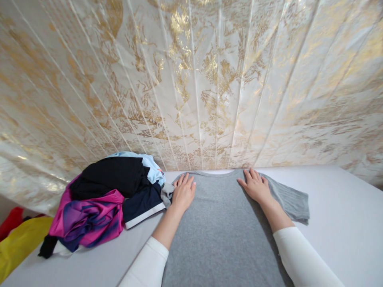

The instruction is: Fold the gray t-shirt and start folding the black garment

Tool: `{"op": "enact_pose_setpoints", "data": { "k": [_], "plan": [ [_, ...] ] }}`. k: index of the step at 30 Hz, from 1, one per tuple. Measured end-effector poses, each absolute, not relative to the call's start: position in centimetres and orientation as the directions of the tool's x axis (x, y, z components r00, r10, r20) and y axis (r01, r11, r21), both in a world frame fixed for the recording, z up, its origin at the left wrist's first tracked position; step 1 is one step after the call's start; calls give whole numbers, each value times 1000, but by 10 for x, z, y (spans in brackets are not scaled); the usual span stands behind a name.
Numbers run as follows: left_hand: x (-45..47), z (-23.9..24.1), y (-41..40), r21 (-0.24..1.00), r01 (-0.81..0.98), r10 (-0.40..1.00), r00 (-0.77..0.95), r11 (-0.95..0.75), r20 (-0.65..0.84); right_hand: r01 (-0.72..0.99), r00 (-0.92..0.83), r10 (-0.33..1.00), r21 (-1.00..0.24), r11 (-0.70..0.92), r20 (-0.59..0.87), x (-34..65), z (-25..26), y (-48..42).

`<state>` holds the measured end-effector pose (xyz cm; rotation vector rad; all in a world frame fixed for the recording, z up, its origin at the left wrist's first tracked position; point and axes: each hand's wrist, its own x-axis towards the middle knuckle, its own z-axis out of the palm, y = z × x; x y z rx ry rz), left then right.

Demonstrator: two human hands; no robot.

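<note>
- Two arms reach forward from the bottom edge, hands well apart and nearly level.
- White sleeves (pixel 308 255) end partway along both forearms, leaving the wrists bare.
- The left hand (pixel 183 191) is palm down, fingers loosely spread and pointing away, thumb inward.
- The right hand (pixel 255 185) is also palm down, fingers slightly parted, thumb angled towards the left hand.
</note>
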<state>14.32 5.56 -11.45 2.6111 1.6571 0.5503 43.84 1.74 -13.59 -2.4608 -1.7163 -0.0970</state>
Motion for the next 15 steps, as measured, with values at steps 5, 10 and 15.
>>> {"op": "enact_pose_setpoints", "data": {
  "k": [5,10,15],
  "plan": [
    [143,-102,52,185,824,825,462,-535,326,935,353,923,-55,-349,154,439,-136,18],
    [146,-106,49,182,804,817,516,-566,258,938,343,915,-27,-345,211,435,-136,19],
    [148,-115,54,164,838,850,493,-521,185,975,224,918,-75,-211,327,438,-135,22]
  ]
}}
